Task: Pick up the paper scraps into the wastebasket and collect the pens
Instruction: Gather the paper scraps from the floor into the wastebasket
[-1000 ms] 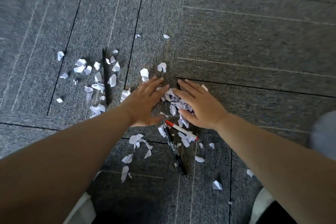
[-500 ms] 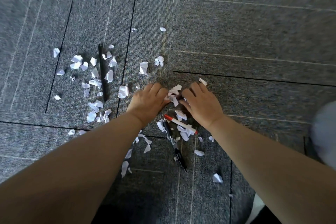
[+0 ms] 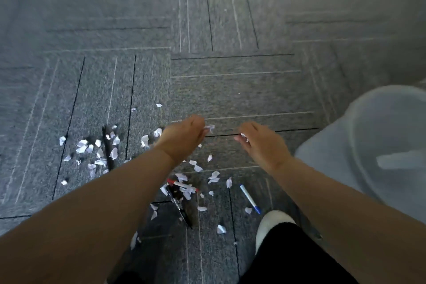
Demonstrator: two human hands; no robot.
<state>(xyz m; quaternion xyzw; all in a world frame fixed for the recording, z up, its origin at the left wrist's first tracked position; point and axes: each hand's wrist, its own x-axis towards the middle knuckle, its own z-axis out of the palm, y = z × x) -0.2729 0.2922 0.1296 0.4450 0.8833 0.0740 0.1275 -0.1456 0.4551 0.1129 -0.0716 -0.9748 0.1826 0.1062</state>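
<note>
left hand (image 3: 182,139) clenches torn white paper scraps (image 3: 209,127) above the ribbed grey carpet (image 3: 230,90); right hand (image 3: 262,144) pinches more of them, near the smooth pale rounded plastic wastebasket (image 3: 368,127).

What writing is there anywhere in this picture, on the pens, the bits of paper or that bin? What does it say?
No text can be read here.
paper scraps: plain white, no print shows.
red-capped pen, black pen, blue-and-white pen: any print on the barrels is too small to read.
wastebasket: a pale patch shows on it, too blurred to tell whether it is a label.
</note>
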